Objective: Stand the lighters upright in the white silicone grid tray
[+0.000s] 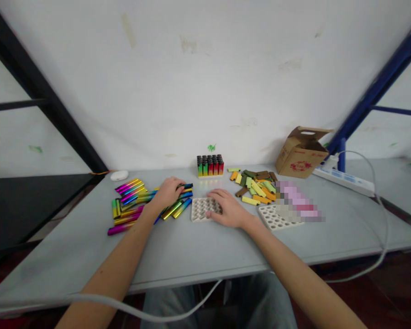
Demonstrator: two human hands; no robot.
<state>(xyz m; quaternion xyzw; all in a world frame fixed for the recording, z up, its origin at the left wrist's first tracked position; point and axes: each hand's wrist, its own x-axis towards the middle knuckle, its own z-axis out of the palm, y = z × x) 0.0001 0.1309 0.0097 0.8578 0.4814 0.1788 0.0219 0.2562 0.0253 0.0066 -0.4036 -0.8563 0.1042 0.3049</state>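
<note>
My left hand (167, 193) rests on the right part of a pile of shiny rainbow-coloured tubes (130, 211). Its fingertips bend over a dark blue one; whether they grip it is too small to tell. With fingers apart, my right hand (226, 208) lies over the right side of a white tray with holes (199, 211), thumb on its surface. Behind the tray stands a block of black-topped lighters (210, 166), green, yellow and red. Right of my right hand lies a heap of yellow, green, orange and brown pieces (256, 186), and a second white holed tray (274, 219).
An open cardboard box (298, 157) stands at the back right, beside a white power strip (349, 182) with a cable. A pixelated pink item (299, 198) overlaps the second tray. At the back left lies a white oval object (119, 175). Another cable crosses the table's front edge.
</note>
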